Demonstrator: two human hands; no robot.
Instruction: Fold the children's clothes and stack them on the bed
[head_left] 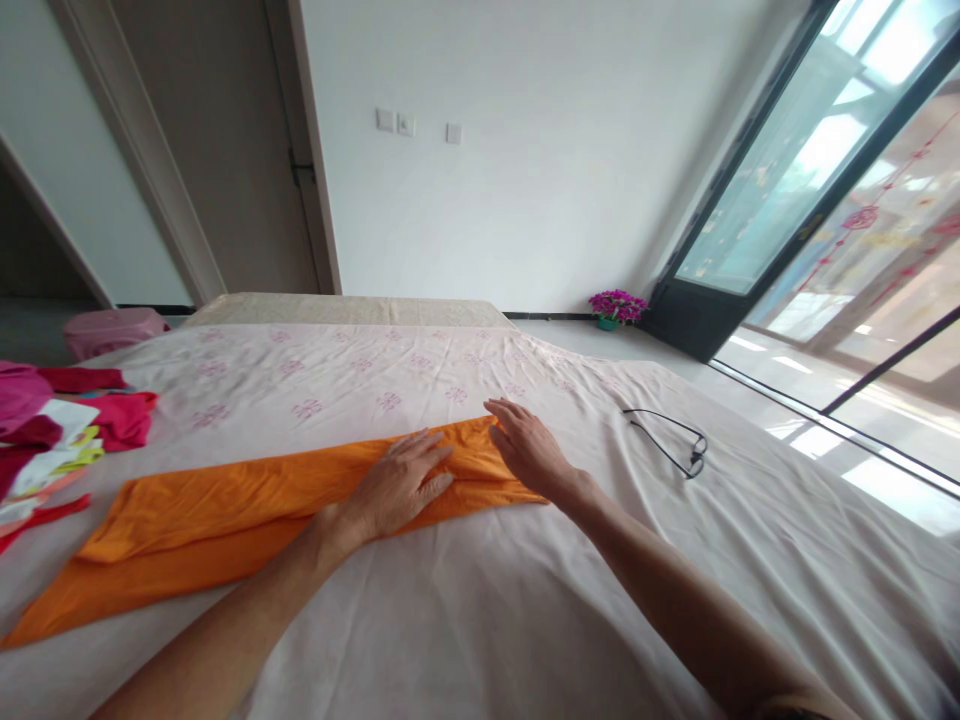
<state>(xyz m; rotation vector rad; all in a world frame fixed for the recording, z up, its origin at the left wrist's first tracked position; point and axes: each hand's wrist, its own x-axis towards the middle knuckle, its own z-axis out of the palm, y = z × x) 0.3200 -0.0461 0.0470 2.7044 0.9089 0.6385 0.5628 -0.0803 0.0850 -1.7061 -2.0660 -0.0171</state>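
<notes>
A long orange garment (210, 515) lies flat across a bed covered by a pale pink sheet (360, 380). My left hand (401, 482) rests palm down on the garment, fingers stretched out flat. My right hand (529, 445) lies flat on the garment's right end, fingers spread and pointing away from me. Neither hand holds anything.
A pile of red, pink and white clothes (45, 430) sits at the bed's left edge. A black clothes hanger (675, 440) lies on the sheet to the right. A pink basin (112, 330), a potted purple flower (616, 308) and glass doors (825, 200) stand beyond the bed.
</notes>
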